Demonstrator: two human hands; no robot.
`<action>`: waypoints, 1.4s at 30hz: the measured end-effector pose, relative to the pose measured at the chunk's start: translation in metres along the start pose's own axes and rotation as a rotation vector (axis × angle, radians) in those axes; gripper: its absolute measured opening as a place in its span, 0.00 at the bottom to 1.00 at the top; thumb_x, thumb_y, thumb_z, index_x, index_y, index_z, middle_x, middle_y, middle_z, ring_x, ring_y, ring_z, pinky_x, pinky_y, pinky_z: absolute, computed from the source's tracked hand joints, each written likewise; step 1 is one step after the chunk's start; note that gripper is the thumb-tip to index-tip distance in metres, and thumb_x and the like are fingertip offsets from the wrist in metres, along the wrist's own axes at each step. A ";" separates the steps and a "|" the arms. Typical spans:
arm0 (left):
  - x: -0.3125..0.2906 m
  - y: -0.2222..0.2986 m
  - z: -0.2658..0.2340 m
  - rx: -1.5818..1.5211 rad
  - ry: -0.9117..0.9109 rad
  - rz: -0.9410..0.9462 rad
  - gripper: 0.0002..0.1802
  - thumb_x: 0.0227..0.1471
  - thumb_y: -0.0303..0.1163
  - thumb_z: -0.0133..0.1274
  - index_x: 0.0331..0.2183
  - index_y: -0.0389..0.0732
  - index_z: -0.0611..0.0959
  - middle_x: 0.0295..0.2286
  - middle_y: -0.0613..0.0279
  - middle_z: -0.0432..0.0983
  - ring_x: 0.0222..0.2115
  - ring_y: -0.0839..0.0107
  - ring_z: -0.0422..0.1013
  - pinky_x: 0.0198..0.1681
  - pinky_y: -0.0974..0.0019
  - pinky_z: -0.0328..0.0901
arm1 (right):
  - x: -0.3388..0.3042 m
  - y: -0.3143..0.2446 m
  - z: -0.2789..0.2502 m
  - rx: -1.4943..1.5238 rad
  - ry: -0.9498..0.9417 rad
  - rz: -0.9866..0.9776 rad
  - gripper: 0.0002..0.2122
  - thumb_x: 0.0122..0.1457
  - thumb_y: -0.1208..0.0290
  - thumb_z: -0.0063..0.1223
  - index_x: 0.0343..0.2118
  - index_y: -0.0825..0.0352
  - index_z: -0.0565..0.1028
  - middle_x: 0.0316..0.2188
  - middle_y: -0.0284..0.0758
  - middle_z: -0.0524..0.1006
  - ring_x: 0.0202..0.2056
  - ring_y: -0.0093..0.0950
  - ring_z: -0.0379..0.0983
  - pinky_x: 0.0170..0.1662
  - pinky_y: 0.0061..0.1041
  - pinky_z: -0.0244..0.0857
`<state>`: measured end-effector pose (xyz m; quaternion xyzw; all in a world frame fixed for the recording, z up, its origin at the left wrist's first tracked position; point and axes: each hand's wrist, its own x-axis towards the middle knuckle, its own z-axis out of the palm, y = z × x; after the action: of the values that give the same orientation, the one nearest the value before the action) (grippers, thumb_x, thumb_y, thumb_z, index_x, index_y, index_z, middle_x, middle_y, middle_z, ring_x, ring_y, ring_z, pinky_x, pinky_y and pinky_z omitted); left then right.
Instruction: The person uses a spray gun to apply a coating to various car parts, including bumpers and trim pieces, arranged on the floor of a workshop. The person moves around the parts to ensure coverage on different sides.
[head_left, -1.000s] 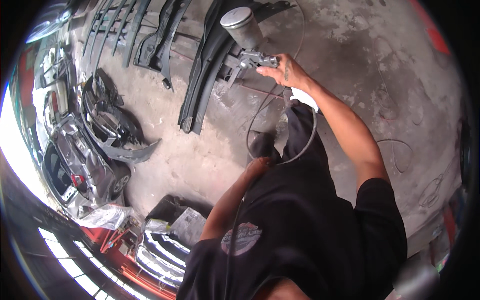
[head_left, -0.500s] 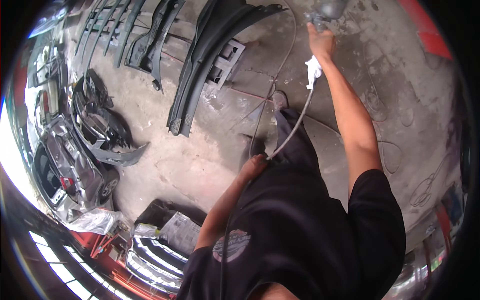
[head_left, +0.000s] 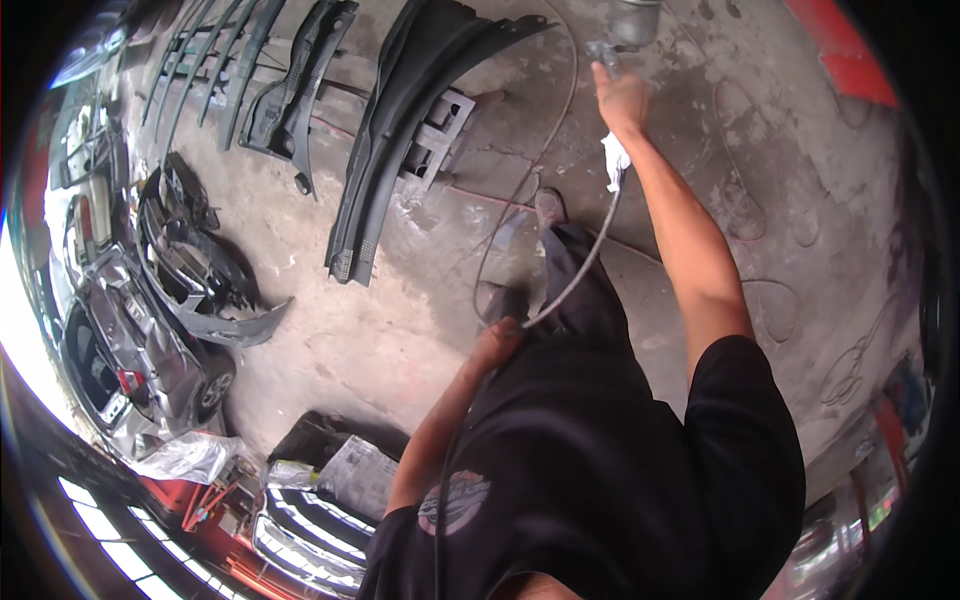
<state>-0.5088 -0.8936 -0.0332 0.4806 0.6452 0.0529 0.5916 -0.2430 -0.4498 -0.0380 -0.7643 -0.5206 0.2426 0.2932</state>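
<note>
My right hand (head_left: 624, 104) is stretched out ahead, its fingers wrapped round the grip of a spray gun. The gun's metal cup (head_left: 634, 24) shows at the top edge and is partly cut off. White cloth or paper (head_left: 614, 163) is wrapped about the joint below the grip, where a grey air hose (head_left: 603, 232) hangs down. That hose curves back to my waist, where my left hand (head_left: 496, 343) is closed around it. To the left of the gun, a long black plastic car trim panel (head_left: 385, 150) rests on a stand.
More dark trim strips (head_left: 240, 75) and a black panel (head_left: 290, 95) lie farther left. A dark bumper (head_left: 225, 318) sits on the concrete floor near a damaged car (head_left: 150, 340). Hose loops (head_left: 745, 215) trail across the floor at the right. A red object (head_left: 855, 80) stands at the far right.
My right hand and the spray gun have moved slightly left and nearer, and the cup has turned more upright in the picture. My left hand keeps hold of the hose. The whole view has shifted a little.
</note>
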 end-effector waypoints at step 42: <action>-0.213 -0.289 0.036 -0.198 0.493 -0.200 0.19 0.50 0.27 0.53 0.46 0.40 0.79 0.42 0.42 0.79 0.48 0.43 0.73 0.52 0.50 0.67 | -0.488 -0.145 0.086 -0.024 -0.900 -0.476 0.25 0.56 0.51 0.62 0.47 0.70 0.79 0.35 0.51 0.81 0.41 0.45 0.78 0.47 0.37 0.69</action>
<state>-0.6753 -1.2107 -0.0765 0.3269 0.8055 0.1725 0.4633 -0.5620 -0.8491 0.0348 -0.4476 -0.7578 0.4683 0.0780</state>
